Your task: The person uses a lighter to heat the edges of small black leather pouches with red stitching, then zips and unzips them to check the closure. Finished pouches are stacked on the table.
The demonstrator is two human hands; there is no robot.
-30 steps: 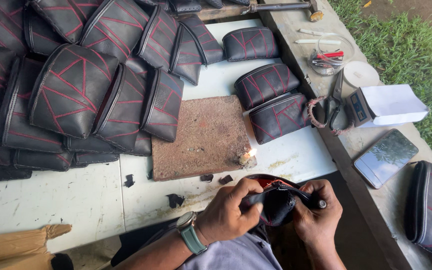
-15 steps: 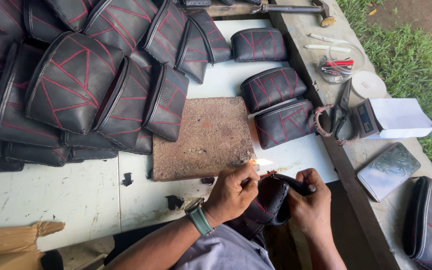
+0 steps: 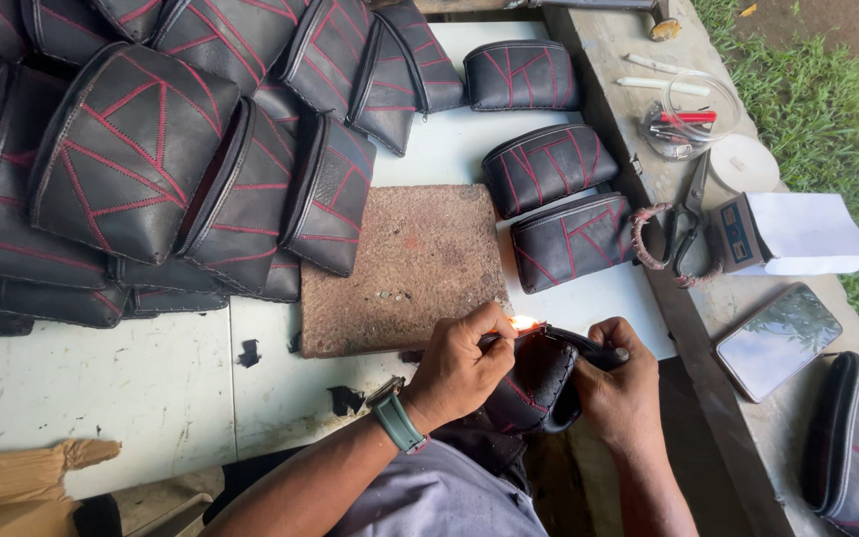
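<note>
2 hands, 1 flame: edge work on a stitched pouch

2 hands meet over a black pouch with red stitching (image 3: 539, 388), held off the near table edge. Left hand (image 3: 459, 363), fingers pressed together, pinches a small lighter, mostly hidden; its flame (image 3: 523, 322) burns just beyond the fingertips, at the pouch's upper rim. Right hand (image 3: 623, 388) is closed around the pouch's far end, thumb along the rim. Just beyond the flame lies a brown board (image 3: 400, 268); farther out sits a heap of similar pouches (image 3: 151, 149), with 3 lying singly to the right. Scissors (image 3: 683, 234) rest well right of the grip. Judged from this, many pouches are already sewn, and this 1 is in mid-finish.
</note>
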